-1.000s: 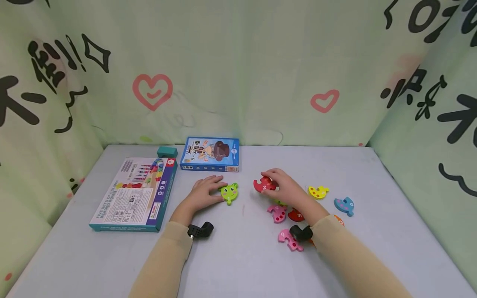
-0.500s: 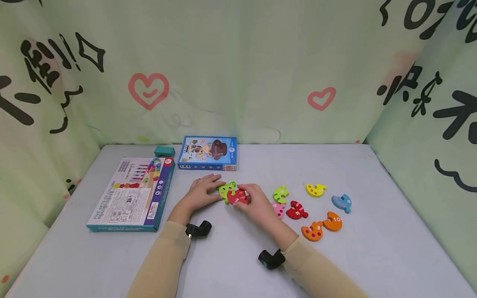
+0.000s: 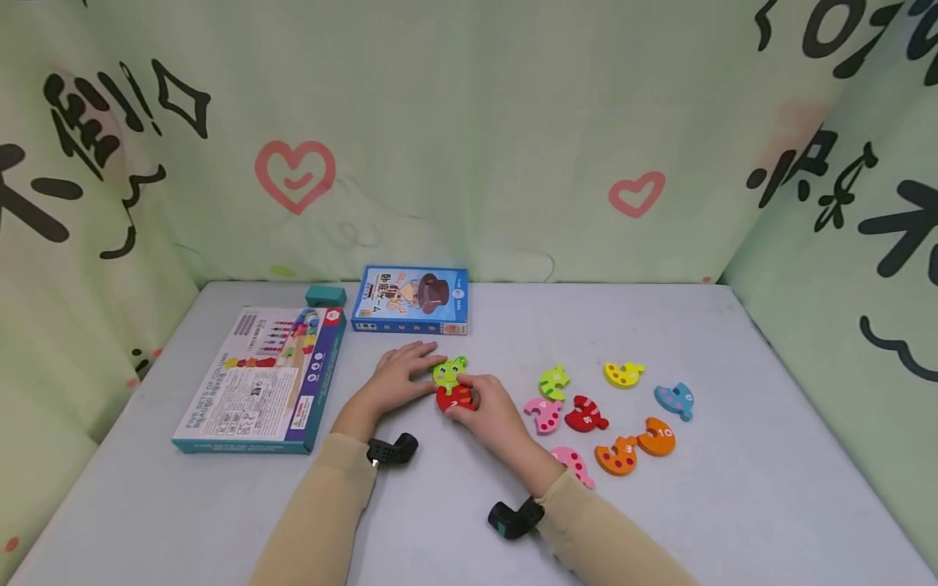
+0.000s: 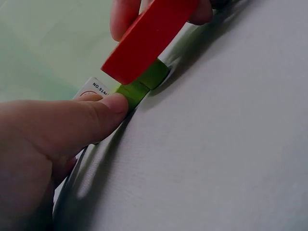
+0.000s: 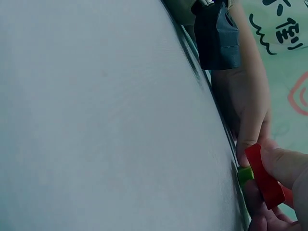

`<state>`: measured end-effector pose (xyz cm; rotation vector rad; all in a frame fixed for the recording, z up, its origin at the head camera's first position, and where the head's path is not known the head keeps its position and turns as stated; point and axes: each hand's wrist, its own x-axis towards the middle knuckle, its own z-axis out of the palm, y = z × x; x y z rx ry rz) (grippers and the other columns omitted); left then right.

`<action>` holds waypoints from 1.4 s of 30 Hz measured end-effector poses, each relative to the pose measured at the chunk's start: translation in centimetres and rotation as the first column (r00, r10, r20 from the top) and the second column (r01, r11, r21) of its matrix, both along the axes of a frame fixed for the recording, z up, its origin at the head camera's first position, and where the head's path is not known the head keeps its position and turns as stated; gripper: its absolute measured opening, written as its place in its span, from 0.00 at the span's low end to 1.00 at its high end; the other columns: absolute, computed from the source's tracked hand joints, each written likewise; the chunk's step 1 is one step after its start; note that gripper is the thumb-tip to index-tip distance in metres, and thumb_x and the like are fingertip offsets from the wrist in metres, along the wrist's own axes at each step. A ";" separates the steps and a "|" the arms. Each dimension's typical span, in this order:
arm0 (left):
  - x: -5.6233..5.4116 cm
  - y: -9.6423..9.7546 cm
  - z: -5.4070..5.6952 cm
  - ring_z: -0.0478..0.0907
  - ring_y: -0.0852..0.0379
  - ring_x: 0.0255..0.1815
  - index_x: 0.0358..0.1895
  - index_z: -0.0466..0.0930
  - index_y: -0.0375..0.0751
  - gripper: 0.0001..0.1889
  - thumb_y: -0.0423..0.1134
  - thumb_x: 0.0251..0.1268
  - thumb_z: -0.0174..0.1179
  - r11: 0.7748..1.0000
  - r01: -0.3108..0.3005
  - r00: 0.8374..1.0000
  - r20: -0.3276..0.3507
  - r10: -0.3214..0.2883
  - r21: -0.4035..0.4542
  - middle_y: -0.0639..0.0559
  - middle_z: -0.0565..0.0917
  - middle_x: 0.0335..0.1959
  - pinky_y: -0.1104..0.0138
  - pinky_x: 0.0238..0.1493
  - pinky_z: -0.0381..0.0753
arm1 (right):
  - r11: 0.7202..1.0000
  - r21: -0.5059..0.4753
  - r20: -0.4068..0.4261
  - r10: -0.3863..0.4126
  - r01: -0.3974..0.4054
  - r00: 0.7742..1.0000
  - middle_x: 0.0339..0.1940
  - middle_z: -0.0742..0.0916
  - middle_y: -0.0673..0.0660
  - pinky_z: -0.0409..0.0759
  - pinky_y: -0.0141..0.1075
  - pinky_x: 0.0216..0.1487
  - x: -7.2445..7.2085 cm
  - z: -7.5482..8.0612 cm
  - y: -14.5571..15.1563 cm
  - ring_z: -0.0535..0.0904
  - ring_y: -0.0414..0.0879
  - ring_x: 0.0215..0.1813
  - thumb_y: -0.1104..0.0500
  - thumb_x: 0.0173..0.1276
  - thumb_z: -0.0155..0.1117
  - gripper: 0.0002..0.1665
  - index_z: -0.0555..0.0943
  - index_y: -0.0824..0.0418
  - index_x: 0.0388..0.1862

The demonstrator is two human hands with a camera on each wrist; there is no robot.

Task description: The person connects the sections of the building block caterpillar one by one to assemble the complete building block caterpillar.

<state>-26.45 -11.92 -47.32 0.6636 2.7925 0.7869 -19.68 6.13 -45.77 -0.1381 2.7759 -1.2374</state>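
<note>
A green puzzle piece shaped like a smiling animal head (image 3: 447, 374) lies on the table, pinched between the thumb and fingers of my left hand (image 3: 394, 381). My right hand (image 3: 500, 413) holds a red puzzle piece (image 3: 454, 398) by its edge, just at the near side of the green head. From the left wrist, the red piece (image 4: 149, 41) appears tilted and raised over the tab of the green piece (image 4: 139, 92). In the right wrist view, the thumb presses the red piece (image 5: 265, 179) beside the green one (image 5: 245, 174).
Loose puzzle pieces lie to the right: green (image 3: 553, 382), pink (image 3: 544, 415), red (image 3: 585, 414), orange (image 3: 616, 456), yellow (image 3: 624, 374) and blue (image 3: 675, 400). A large flat box (image 3: 264, 382) is at left, a blue box (image 3: 410, 299) behind, a teal block (image 3: 326, 295) between them.
My right hand has carried the red piece leftward from the loose pieces to the near side of the green head. The left hand has stayed in place, holding the green piece.
</note>
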 end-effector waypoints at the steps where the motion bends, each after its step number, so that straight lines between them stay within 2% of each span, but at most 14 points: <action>1: 0.0 0.0 0.0 0.50 0.48 0.72 0.62 0.69 0.56 0.26 0.50 0.59 0.56 1.000 0.001 1.000 0.001 -0.001 -0.003 0.52 0.61 0.70 0.44 0.69 0.43 | 1.000 0.000 -0.003 -0.002 0.002 1.000 0.53 0.76 0.60 0.79 0.39 0.48 0.0 -0.1 0.0 0.72 0.49 0.51 0.53 0.53 0.70 0.33 0.73 0.58 0.59; 12: 0.2 0.2 0.5 0.48 0.48 0.73 0.64 0.67 0.55 0.25 0.49 0.61 0.53 0.999 0.008 1.000 0.017 -0.007 -0.033 0.52 0.59 0.71 0.43 0.69 0.41 | 1.000 -0.004 -0.049 -0.008 0.008 0.999 0.50 0.77 0.60 0.79 0.35 0.44 0.0 -0.7 -0.2 0.72 0.47 0.46 0.51 0.52 0.70 0.33 0.75 0.58 0.58; 25: 0.1 0.3 0.5 0.49 0.48 0.73 0.64 0.67 0.56 0.25 0.49 0.62 0.52 0.999 0.008 1.000 0.008 -0.008 -0.033 0.52 0.60 0.70 0.43 0.68 0.42 | 0.999 -0.003 -0.084 -0.045 0.045 0.995 0.51 0.77 0.59 0.76 0.31 0.39 0.2 -1.1 -0.4 0.72 0.45 0.43 0.51 0.52 0.70 0.33 0.74 0.58 0.58; 34: 0.2 0.2 0.7 0.47 0.48 0.73 0.64 0.66 0.57 0.26 0.50 0.61 0.52 0.999 0.004 1.000 0.025 -0.003 -0.043 0.52 0.58 0.71 0.43 0.69 0.40 | 0.999 0.010 -0.071 -0.041 0.041 0.997 0.51 0.77 0.59 0.80 0.36 0.46 0.3 -1.2 -0.5 0.73 0.47 0.48 0.51 0.54 0.69 0.33 0.74 0.56 0.59; 42: 0.2 0.2 0.6 0.46 0.49 0.73 0.64 0.65 0.57 0.25 0.53 0.63 0.48 0.999 -0.002 0.999 0.042 0.003 -0.033 0.53 0.58 0.71 0.43 0.69 0.38 | 0.998 0.042 -0.080 -0.042 0.046 0.996 0.50 0.77 0.58 0.80 0.38 0.48 0.4 -1.2 -0.5 0.74 0.48 0.50 0.50 0.54 0.69 0.32 0.75 0.55 0.59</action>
